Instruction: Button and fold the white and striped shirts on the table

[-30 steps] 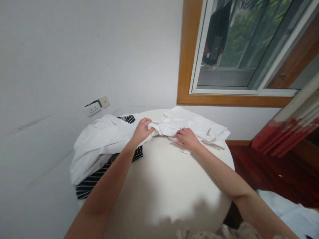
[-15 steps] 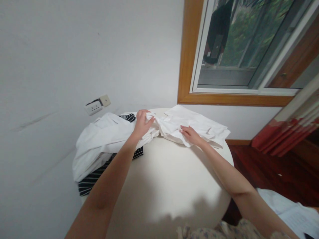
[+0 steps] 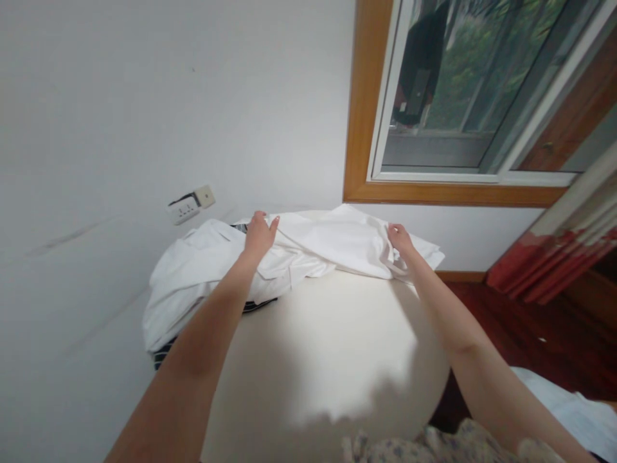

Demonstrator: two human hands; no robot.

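A white garment (image 3: 344, 238) lies stretched along the far side of a round, cream-coloured table. At its left part, my left hand (image 3: 259, 236) is closed on the cloth, with the thumb toward the right. Toward the other end, my right hand (image 3: 400, 238) grips a bunched fold that rises a little under the fingers. More crumpled white cloth (image 3: 193, 263) is heaped at the left. Under that heap, a black-and-white striped cloth (image 3: 260, 305) shows in parts, the rest of it covered.
The round table (image 3: 332, 360) stands against a white wall with a power socket (image 3: 184, 209). A wood-framed window (image 3: 359, 190) is above its right side. A red and cream curtain (image 3: 535, 263) hangs at the right. White cloth (image 3: 573, 411) lies at the lower right.
My hands have moved apart, the left slightly left and the right to the right and up. Between them the white garment is spread flatter, and less of the striped cloth shows.
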